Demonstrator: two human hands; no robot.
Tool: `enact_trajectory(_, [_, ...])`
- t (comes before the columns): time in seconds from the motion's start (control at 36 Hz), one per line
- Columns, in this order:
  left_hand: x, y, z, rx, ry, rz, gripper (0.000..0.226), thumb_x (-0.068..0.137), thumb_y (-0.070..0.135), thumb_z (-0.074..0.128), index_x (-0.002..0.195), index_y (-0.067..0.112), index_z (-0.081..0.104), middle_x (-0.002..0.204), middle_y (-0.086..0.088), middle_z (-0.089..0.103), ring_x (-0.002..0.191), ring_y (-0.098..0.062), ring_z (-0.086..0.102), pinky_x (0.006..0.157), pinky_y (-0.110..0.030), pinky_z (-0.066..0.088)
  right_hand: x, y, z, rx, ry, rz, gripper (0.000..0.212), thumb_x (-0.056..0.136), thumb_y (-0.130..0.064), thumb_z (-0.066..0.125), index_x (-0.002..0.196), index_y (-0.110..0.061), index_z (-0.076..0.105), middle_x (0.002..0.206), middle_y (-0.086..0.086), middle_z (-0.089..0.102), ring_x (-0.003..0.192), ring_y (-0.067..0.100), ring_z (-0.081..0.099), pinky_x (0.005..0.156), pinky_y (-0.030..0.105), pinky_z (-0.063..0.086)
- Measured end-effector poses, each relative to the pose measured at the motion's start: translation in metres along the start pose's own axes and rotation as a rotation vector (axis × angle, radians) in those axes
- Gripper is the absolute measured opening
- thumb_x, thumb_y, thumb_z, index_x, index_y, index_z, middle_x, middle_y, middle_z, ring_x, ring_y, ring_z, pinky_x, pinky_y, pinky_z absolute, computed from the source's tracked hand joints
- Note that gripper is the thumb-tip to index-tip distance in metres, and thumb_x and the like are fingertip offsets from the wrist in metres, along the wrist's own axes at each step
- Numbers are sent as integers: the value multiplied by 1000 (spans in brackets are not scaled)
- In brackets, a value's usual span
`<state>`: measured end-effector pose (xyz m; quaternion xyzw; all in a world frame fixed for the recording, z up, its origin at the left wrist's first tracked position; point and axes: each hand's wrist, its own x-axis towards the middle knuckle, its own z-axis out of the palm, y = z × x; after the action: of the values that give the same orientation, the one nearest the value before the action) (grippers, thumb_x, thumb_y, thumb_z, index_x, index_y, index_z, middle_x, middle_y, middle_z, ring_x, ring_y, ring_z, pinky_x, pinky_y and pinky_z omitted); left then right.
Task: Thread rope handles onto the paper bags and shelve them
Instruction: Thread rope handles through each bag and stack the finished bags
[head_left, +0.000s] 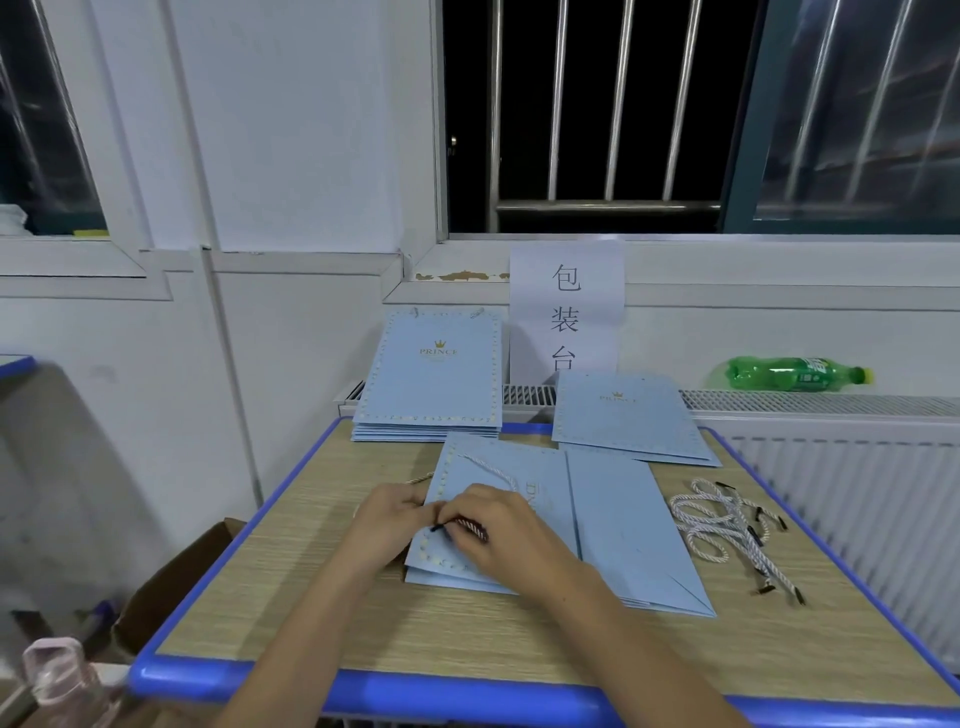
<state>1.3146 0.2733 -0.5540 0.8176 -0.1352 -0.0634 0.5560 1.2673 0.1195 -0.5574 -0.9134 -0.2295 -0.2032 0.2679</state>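
Observation:
A flat light-blue paper bag (613, 519) lies on its side in the middle of the table, its top edge to the left. One twisted rope handle (491, 467) loops across its upper left part. My left hand (389, 519) pinches the bag's top edge. My right hand (498, 525) pinches a rope end with a black tip (440, 528) at that same edge, fingers curled round the rope. A pile of loose white rope handles (727, 525) with black tips lies to the right of the bag.
A stack of flat blue bags (431, 384) sits at the table's back left, a smaller stack (623, 421) at the back right. The table has a blue rim (363, 686). A green bottle (795, 373) lies on the radiator ledge. A cardboard box (176, 587) stands left of the table.

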Motion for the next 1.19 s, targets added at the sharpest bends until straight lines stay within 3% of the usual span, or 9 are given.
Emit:
enact_trajectory(0.14, [0, 2, -1, -78, -7, -49, 34, 85, 1, 59, 53, 12, 54, 45, 9, 55, 46, -4, 53, 44, -12, 36, -1, -1, -1, 33, 62, 36, 22, 92, -10, 55, 108, -11, 69, 106, 5, 64, 95, 16, 60, 82, 22, 45])
enact_trajectory(0.31, [-2, 4, -1, -69, -41, -33, 11, 76, 12, 66, 67, 7, 68, 66, 0, 67, 64, -13, 62, 60, -22, 45, 0, -2, -1, 13, 57, 65, 25, 94, -8, 52, 111, -12, 69, 107, 4, 63, 97, 15, 58, 80, 13, 38])
enact_trajectory(0.39, [-7, 9, -1, -88, -43, -22, 26, 62, 20, 64, 76, -2, 71, 72, -8, 66, 70, -17, 61, 67, -29, 44, 0, -5, 1, 21, 38, 57, 26, 95, -8, 50, 112, -12, 69, 107, 5, 63, 97, 14, 58, 80, 13, 38])
enact_trajectory(0.44, [-6, 8, 1, -55, -18, -21, 13, 76, 11, 65, 74, 0, 70, 70, -6, 65, 68, -16, 59, 66, -26, 43, 1, -6, 1, 20, 39, 74, 25, 95, -8, 50, 111, -12, 69, 108, 5, 62, 96, 15, 58, 80, 15, 40])
enact_trajectory(0.58, [3, -2, 4, -25, 97, -6, 42, 92, 6, 51, 54, 20, 66, 59, 5, 63, 64, -12, 56, 65, -26, 40, 3, -8, 2, -7, 60, 76, 25, 93, -7, 50, 108, -12, 69, 109, 4, 62, 94, 13, 58, 70, 2, 32])
enact_trajectory(0.75, [6, -4, 3, 0, 96, 1, 26, 90, 5, 50, 65, 7, 53, 67, -12, 47, 67, -20, 41, 65, -33, 30, 7, -10, 6, -97, 48, 45, 28, 95, -6, 45, 113, -7, 67, 111, 9, 61, 102, 20, 57, 77, 16, 35])
enact_trajectory(1.0, [4, -2, 4, -6, 120, 15, 22, 87, 7, 58, 68, -1, 68, 72, -15, 63, 72, -22, 55, 71, -36, 43, 5, -8, 5, -152, 47, 43, 29, 95, -7, 44, 112, -7, 67, 110, 9, 61, 102, 19, 55, 75, 14, 33])
enact_trajectory(1.08, [2, 1, 5, -49, 105, 9, 25, 86, 0, 59, 69, 15, 69, 64, 4, 71, 65, -6, 66, 66, -21, 51, 5, -8, 4, -144, 34, 42, 28, 94, -6, 45, 109, -5, 67, 108, 10, 61, 99, 20, 56, 76, 17, 36])
enact_trajectory(1.19, [-1, 4, 5, -78, 54, -6, 23, 84, -6, 56, 79, 11, 70, 63, 6, 70, 59, 0, 65, 54, -11, 48, 5, -8, 5, -133, 56, 56, 27, 94, -5, 44, 107, -5, 67, 106, 11, 61, 99, 21, 56, 79, 23, 42])
